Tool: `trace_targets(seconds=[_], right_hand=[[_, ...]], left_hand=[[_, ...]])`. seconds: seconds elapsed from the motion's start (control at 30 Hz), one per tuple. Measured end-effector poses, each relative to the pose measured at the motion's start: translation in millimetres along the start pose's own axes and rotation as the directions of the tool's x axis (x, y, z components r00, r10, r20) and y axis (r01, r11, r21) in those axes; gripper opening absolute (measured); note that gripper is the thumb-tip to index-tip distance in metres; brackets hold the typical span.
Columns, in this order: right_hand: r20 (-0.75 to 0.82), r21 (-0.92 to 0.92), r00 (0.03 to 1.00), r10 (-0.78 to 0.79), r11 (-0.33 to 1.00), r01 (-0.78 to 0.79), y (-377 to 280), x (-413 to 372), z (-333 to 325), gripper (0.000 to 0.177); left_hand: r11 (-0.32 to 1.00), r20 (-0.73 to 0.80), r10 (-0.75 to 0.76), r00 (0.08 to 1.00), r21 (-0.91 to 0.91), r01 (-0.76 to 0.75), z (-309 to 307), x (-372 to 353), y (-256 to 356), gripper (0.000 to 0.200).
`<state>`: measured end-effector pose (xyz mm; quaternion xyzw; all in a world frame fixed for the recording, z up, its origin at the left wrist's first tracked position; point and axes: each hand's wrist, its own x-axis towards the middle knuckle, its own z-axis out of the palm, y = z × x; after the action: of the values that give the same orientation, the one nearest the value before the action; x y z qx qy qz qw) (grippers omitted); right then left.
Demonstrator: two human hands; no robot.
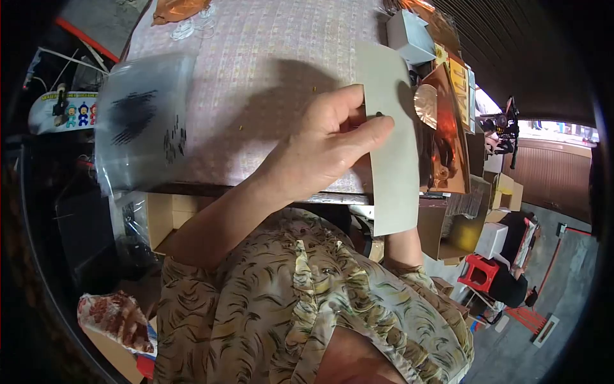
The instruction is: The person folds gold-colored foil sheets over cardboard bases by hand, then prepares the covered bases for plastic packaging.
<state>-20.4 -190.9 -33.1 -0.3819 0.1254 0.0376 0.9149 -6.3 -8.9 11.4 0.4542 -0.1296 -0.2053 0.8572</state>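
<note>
My left hand [329, 137] is closed on a long pale grey card strip [393, 173], its thumb lying on the near face. A small dark spot shows by the thumb tip. The strip is held up over the table's right edge. Behind its lower end comes my right forearm [403, 246]; the right hand itself is hidden by the card, so its fingers do not show. Just right of the strip are a shiny copper-coloured sheet [448, 141] and a rounded piece of copper foil [426, 105].
A stack of clear plastic bags [144, 121] with black print lies on the left of the patterned tablecloth [256, 83]. At the far right corner stands a white box [409, 38]. Cardboard boxes [460, 230] and a red stool [478, 272] are on the right, near another person [511, 281].
</note>
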Motion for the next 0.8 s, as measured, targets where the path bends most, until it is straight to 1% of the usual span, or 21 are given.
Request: trace_targets(seconds=[0.03,0.07,0.1,0.13,0.2,0.23,0.27,0.3,0.33,0.37,0.4,0.43,0.47,0.5,0.53,0.57,0.6,0.63,0.67,0.7,0.8], right_hand=[[-0.172,0.677,0.957,0.235,0.734,-0.059,-0.1,-0.1,1.7,0.054],[-0.174,0.676,0.957,0.233,0.734,-0.056,5.4,2.4,-8.0,0.054],[-0.077,0.175,0.997,-0.019,0.984,0.032,15.5,8.2,-23.0,0.051],[0.139,-0.352,0.973,-0.182,0.91,0.221,21.8,12.8,-35.0,0.048],[0.176,-0.696,0.967,-0.183,0.671,0.254,14.4,16.8,-20.3,0.058],[0.373,-0.254,0.927,-0.033,0.958,0.136,4.6,19.6,-31.7,0.056],[0.599,0.204,0.801,-0.007,0.968,-0.144,-6.0,22.4,-50.6,0.054],[0.294,0.261,0.952,0.08,0.952,-0.161,-3.5,14.9,-66.7,0.052],[0.235,0.121,0.964,0.121,0.981,-0.153,-4.4,15.8,-83.0,0.041],[0.275,0.08,0.948,0.158,0.979,-0.186,-8.4,14.9,-79.6,0.037],[0.315,0.035,0.928,0.199,0.975,-0.221,-11.1,14.5,-75.3,0.033],[0.302,-0.022,0.939,0.166,0.986,-0.167,-8.8,15.4,-77.0,0.027],[0.235,-0.071,0.955,0.182,0.983,-0.17,-6.1,15.3,-80.0,0.033],[0.246,-0.08,0.953,0.179,0.983,-0.165,-4.0,16.2,-81.0,0.034],[0.256,-0.089,0.95,0.177,0.983,-0.159,-2.2,16.8,-80.6,0.034],[0.262,-0.086,0.949,0.176,0.984,-0.159,-1.5,15.6,-76.0,0.034],[0.228,-0.098,0.96,0.164,0.985,-0.145,-1.6,13.8,-68.4,0.026],[0.194,-0.11,0.97,0.149,0.986,-0.129,-1.7,13.3,-63.6,0.02],[0.198,-0.106,0.969,0.147,0.986,-0.127,-1.5,13.7,-62.7,0.02],[0.191,-0.129,0.971,0.146,0.984,-0.122,-1.2,13.6,-62.6,0.019],[0.186,-0.15,0.972,0.146,0.981,-0.119,-0.4,11.8,-59.6,0.017]], left_hand=[[1.0,-0.004,0.016,1.0,-0.009,-0.016,2.1,-0.8,2.6,0.018],[0.999,-0.005,0.032,0.999,-0.017,-0.032,3.3,-1.0,3.8,0.018],[0.999,-0.002,0.034,0.999,-0.016,-0.034,2.1,-1.0,4.5,0.018],[1.0,-0.003,0.017,1.0,-0.004,-0.017,-1.1,-2.3,6.0,0.017],[1.0,0.01,0.001,1.0,0.021,-0.001,-9.5,-3.9,6.4,0.016],[0.996,-0.028,0.02,0.999,0.088,-0.017,-16.1,-5.1,2.1,0.018],[0.987,-0.067,0.043,0.997,0.156,-0.032,-21.4,-6.5,2.1,0.02],[0.994,-0.097,-0.004,0.995,0.104,0.014,-24.0,-11.3,7.2,0.034],[0.993,-0.087,-0.001,0.996,0.116,0.011,-23.3,-12.3,7.2,0.034],[0.962,-0.199,0.138,0.97,0.259,-0.084,-24.3,-14.5,3.8,0.041],[0.9,-0.289,0.29,0.913,0.406,-0.158,-26.2,-15.5,1.3,0.049],[0.782,-0.251,0.413,0.875,0.591,-0.199,-29.7,-15.4,1.7,0.053],[0.777,-0.248,0.416,0.875,0.596,-0.201,-34.4,-16.4,3.8,0.053],[0.533,-0.087,0.504,0.86,0.814,-0.23,-39.9,-17.8,6.7,0.049],[0.232,0.092,0.533,0.841,0.94,-0.249,-43.5,-18.9,7.9,0.045],[0.342,0.031,0.533,0.845,0.906,-0.25,-43.5,-19.3,4.1,0.031],[0.337,0.034,0.535,0.844,0.908,-0.25,-43.2,-20.1,4.4,0.031],[0.243,0.066,0.542,0.838,0.942,-0.232,-42.9,-20.4,5.3,0.027],[0.148,0.098,0.546,0.832,0.966,-0.211,-42.3,-21.0,5.7,0.024],[0.168,0.084,0.539,0.838,0.964,-0.205,-40.4,-21.8,4.8,0.019],[0.181,0.082,0.522,0.849,0.962,-0.205,-39.2,-19.8,2.9,0.021]])
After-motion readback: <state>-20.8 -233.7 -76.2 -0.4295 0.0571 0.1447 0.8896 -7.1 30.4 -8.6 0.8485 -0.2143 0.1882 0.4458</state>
